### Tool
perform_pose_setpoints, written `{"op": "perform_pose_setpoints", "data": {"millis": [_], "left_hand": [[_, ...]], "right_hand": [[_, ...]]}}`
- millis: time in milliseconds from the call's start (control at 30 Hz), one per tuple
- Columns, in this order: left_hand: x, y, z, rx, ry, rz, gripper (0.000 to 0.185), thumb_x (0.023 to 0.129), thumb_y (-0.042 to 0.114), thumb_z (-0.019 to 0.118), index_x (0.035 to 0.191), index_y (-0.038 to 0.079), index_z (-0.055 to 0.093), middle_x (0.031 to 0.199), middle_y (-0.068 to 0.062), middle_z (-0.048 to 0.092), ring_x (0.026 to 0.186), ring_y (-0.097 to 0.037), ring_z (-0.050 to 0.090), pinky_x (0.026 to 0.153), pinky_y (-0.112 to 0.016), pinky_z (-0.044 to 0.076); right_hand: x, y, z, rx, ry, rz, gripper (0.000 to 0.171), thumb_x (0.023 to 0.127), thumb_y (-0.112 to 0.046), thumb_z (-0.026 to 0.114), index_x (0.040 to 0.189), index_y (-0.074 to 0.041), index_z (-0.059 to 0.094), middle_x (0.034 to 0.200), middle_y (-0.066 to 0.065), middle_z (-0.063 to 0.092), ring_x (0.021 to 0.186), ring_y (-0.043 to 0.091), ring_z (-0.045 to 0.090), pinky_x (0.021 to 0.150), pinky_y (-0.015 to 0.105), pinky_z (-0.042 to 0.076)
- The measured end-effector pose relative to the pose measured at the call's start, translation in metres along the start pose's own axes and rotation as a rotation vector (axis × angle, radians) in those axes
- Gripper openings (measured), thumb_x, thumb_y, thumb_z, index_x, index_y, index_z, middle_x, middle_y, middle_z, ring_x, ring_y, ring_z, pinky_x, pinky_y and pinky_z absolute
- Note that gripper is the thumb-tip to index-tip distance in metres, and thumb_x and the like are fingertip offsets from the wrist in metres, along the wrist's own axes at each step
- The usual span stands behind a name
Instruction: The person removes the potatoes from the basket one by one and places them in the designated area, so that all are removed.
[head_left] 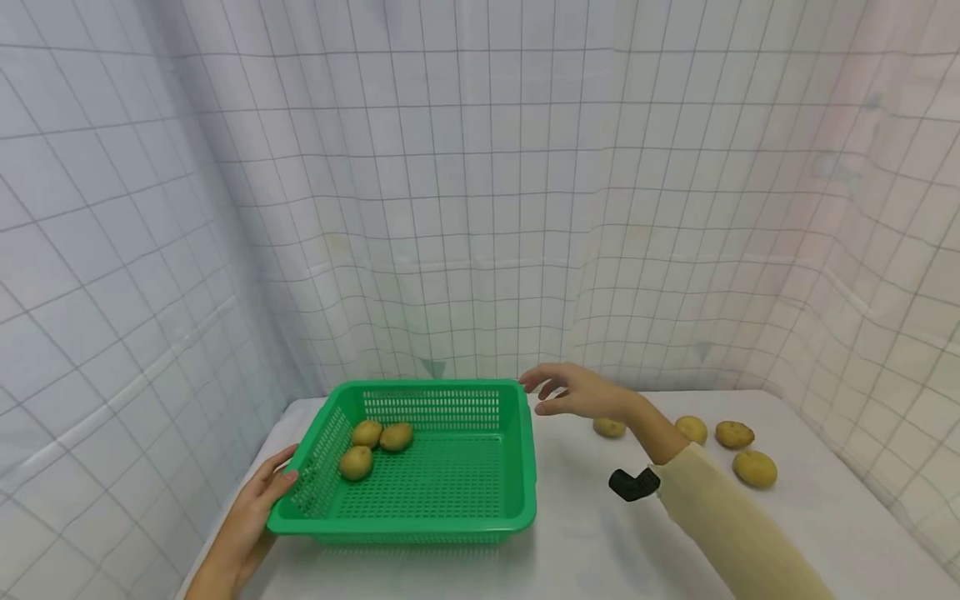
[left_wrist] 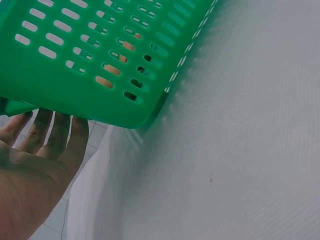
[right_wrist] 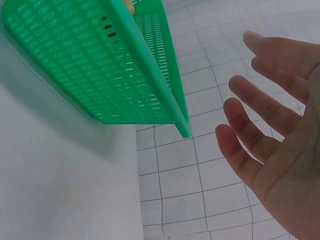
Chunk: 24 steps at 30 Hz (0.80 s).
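Lower centre of the head view: basket [head_left: 450, 487] holds three potatoes [head_left: 367, 433]; four more [head_left: 753, 467] lie at lower right. Left hand [head_left: 258, 500] rests flat against the basket's side; right hand [head_left: 581, 392] hovers empty, fingers spread.

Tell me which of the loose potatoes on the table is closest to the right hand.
The leftmost loose potato, lying just beneath the right hand beside the green basket. The other three lie farther right, beyond the forearm.
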<state>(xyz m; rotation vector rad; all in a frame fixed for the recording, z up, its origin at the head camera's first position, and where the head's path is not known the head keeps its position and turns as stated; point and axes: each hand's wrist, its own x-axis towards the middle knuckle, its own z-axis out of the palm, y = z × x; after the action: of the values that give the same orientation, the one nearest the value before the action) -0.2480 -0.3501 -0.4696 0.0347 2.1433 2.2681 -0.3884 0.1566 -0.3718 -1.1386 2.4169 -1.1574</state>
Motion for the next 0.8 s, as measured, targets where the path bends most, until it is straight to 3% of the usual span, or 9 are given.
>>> {"op": "perform_pose_setpoints", "data": {"millis": [300, 467, 700, 800], "left_hand": [[0.002, -0.003, 0.001, 0.006, -0.013, 0.040, 0.060, 0.113, 0.028, 0.047, 0.161, 0.007, 0.018, 0.137, 0.013, 0.050, 0.116, -0.010, 0.059, 0.090, -0.029, 0.054], [0.002, -0.003, 0.001, 0.006, -0.023, 0.053, 0.060, 0.113, 0.027, 0.047, 0.162, 0.006, 0.018, 0.138, 0.012, 0.050, 0.116, -0.010, 0.059, 0.089, -0.029, 0.054], [-0.001, -0.004, -0.002, -0.020, -0.037, 0.078, 0.051, 0.113, 0.023, 0.047, 0.158, 0.009, 0.026, 0.136, 0.010, 0.054, 0.111, -0.012, 0.062, 0.087, -0.030, 0.055], [0.001, -0.003, 0.000, -0.031, -0.047, 0.084, 0.048, 0.113, 0.022, 0.046, 0.157, 0.011, 0.028, 0.136, 0.010, 0.054, 0.111, -0.011, 0.062, 0.087, -0.030, 0.055]], "right_hand": [[0.016, -0.009, 0.002, -0.020, -0.057, -0.028, 0.045, 0.102, -0.017, 0.068, 0.145, -0.010, 0.056, 0.139, 0.019, 0.058, 0.120, 0.030, 0.060, 0.101, 0.048, 0.050], [0.025, -0.012, 0.007, -0.020, -0.091, -0.050, 0.045, 0.102, -0.016, 0.067, 0.145, -0.008, 0.056, 0.135, 0.011, 0.060, 0.121, 0.036, 0.060, 0.101, 0.049, 0.049], [0.047, -0.022, 0.014, -0.055, -0.132, -0.064, 0.044, 0.101, -0.017, 0.067, 0.144, -0.013, 0.057, 0.133, 0.001, 0.062, 0.118, 0.025, 0.062, 0.099, 0.040, 0.050], [0.055, -0.025, 0.018, -0.057, -0.140, -0.076, 0.044, 0.100, -0.018, 0.068, 0.143, -0.012, 0.058, 0.132, 0.002, 0.063, 0.118, 0.028, 0.063, 0.098, 0.038, 0.051]]}}
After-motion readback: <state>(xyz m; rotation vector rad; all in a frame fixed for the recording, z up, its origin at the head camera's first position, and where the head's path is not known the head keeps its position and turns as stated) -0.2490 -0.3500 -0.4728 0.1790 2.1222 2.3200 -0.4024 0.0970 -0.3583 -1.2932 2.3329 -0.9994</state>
